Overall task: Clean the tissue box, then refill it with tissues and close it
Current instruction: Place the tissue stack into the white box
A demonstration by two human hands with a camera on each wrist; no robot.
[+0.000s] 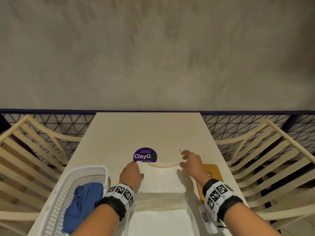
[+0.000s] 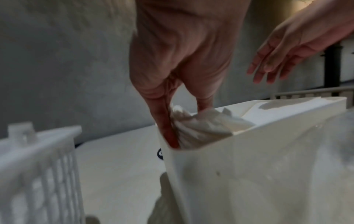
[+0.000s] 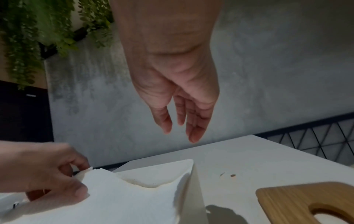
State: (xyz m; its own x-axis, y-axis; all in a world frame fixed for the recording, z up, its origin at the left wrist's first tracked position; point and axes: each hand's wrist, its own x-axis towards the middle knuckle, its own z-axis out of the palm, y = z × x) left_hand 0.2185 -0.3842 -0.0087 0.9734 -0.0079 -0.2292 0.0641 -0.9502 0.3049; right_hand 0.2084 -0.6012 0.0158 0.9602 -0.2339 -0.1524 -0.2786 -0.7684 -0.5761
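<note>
The white tissue box (image 1: 183,185) stands open in the middle of the table, filled with a stack of white tissues (image 1: 162,179). My left hand (image 1: 133,167) is at the box's far left corner. In the left wrist view its fingers (image 2: 170,133) reach down inside the box wall (image 2: 249,166) and pinch a crumpled corner of the tissues (image 2: 203,125). My right hand (image 1: 183,159) hovers open just past the far right corner and touches nothing; the right wrist view shows this right hand (image 3: 180,134) with straight fingers. The wooden lid (image 1: 212,170) lies right of the box.
A white mesh basket (image 1: 88,171) with a blue cloth (image 1: 83,201) stands at the left. A clear plastic pack of tissues (image 1: 160,218) lies in front of the box. A purple round sticker (image 1: 144,155) is on the table behind it. Slatted chairs flank both sides.
</note>
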